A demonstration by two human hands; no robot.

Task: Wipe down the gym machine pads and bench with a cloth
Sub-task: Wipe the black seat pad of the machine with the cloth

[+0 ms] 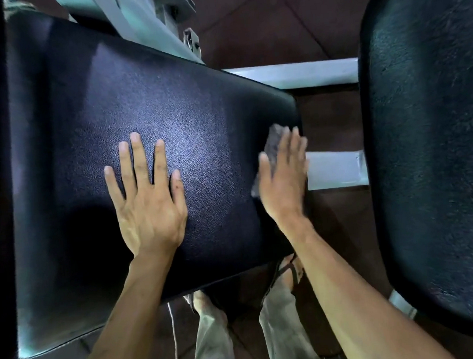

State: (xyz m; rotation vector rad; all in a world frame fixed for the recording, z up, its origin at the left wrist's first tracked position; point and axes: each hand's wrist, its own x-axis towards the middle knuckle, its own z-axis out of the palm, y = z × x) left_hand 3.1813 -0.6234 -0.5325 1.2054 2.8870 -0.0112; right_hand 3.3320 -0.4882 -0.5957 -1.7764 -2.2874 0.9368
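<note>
While left hand (147, 212) rests flat, cloth (272, 145) lies under right hand (283, 181).

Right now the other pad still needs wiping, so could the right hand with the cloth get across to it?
Probably yes. The right hand presses the cloth at the near pad's right edge, and only open floor and frame bars separate it from the right-side pad.

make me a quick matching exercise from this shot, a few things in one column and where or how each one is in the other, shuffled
Things:
1. left hand
2. right hand
3. grey wiping cloth
4. second black textured pad

States:
A. pinned under a hand at the pad's right edge
B. untouched, on the far right
C. flat, fingers spread, on the large black padded bench
D. pressing the cloth

Pairs: 1-C, 2-D, 3-A, 4-B
</note>
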